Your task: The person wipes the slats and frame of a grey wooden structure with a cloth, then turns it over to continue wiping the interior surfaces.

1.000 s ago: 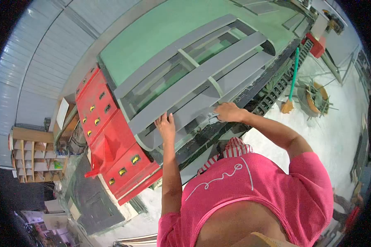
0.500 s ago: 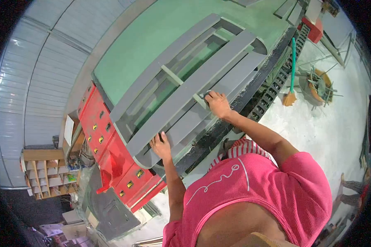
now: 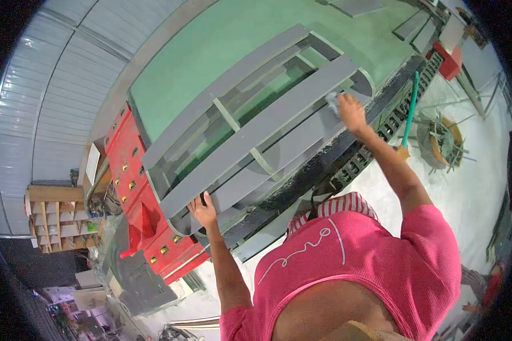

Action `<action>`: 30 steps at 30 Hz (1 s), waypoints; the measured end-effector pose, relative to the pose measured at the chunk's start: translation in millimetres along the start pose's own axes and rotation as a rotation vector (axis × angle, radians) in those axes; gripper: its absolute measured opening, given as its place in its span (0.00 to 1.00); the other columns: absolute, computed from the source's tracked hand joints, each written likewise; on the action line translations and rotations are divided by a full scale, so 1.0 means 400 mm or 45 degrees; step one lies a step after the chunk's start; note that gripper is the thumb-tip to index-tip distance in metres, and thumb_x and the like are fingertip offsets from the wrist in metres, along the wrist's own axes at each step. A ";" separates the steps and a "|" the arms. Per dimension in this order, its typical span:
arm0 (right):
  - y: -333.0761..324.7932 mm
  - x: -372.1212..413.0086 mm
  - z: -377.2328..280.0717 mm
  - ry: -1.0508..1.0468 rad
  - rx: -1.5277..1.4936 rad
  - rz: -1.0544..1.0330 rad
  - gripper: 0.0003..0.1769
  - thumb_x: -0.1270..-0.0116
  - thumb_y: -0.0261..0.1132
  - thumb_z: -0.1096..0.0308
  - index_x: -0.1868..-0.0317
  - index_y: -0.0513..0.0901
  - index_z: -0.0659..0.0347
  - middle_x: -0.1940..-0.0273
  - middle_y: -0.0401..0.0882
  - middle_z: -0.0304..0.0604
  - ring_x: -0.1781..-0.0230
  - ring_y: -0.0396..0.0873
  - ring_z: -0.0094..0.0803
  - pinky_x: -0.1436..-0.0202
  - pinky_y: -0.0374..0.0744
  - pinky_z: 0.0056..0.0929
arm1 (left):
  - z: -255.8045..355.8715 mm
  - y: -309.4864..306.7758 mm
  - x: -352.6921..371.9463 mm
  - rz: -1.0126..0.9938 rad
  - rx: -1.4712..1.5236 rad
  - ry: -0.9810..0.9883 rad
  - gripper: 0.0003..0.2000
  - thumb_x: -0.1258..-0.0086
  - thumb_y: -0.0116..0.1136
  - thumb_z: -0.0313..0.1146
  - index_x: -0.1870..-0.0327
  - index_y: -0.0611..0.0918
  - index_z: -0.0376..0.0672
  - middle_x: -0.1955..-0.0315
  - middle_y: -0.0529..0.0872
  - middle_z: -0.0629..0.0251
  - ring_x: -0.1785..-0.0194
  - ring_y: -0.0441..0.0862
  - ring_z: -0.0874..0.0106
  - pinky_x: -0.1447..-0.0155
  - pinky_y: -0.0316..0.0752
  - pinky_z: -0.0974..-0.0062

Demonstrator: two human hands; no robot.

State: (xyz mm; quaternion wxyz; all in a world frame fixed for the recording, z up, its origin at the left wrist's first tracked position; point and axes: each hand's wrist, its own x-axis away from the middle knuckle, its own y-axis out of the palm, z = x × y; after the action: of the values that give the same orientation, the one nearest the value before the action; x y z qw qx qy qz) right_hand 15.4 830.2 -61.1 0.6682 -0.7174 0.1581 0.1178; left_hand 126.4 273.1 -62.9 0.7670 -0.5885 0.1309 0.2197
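Observation:
A grey slatted frame with curved outer boards lies on the green tabletop. Near its right end, my right hand is closed on a small grey-blue pad, held at the lower slats. My left hand grips the near left edge of the frame, its fingers over the board and the thumb raised. Short pale crosspieces join the long boards.
A red metal panel borders the table's left end. To the right stand a green-handled broom and a round bin of offcuts. Wooden pigeonhole shelves are at far left. Part of another person shows at lower right.
My right hand has moved with the pad from the near crosspiece toward the frame's right end. My left hand stays at the left edge, while the view has shifted slightly.

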 end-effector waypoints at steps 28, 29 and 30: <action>-0.181 -0.118 0.138 -0.244 0.201 -0.057 0.08 0.43 0.59 0.70 0.64 0.83 0.56 0.58 0.74 0.45 0.55 0.77 0.39 0.57 0.76 0.38 | 0.031 -0.010 0.000 -0.036 -0.036 -0.094 0.15 0.33 0.55 0.39 0.54 0.81 0.37 0.53 0.81 0.50 0.49 0.75 0.50 0.43 0.68 0.56; -0.172 -0.135 0.147 -0.372 0.309 0.048 0.09 0.45 0.60 0.70 0.63 0.83 0.55 0.59 0.73 0.43 0.53 0.74 0.37 0.54 0.73 0.38 | 0.034 -0.015 0.000 -0.033 -0.001 -0.070 0.15 0.33 0.54 0.38 0.54 0.81 0.37 0.53 0.81 0.50 0.49 0.75 0.50 0.43 0.68 0.56; -0.163 -0.139 0.163 -0.369 0.304 0.053 0.09 0.45 0.60 0.70 0.63 0.83 0.55 0.59 0.73 0.43 0.53 0.74 0.37 0.54 0.73 0.38 | 0.035 -0.018 -0.001 -0.028 0.034 -0.046 0.14 0.33 0.54 0.38 0.54 0.81 0.37 0.54 0.81 0.50 0.49 0.75 0.50 0.43 0.68 0.56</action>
State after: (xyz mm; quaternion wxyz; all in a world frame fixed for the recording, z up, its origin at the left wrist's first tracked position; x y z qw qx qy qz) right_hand -8.0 902.9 15.1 0.7616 -0.6053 0.0878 0.2141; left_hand 129.0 284.9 -52.7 0.7793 -0.5756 0.1135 0.2203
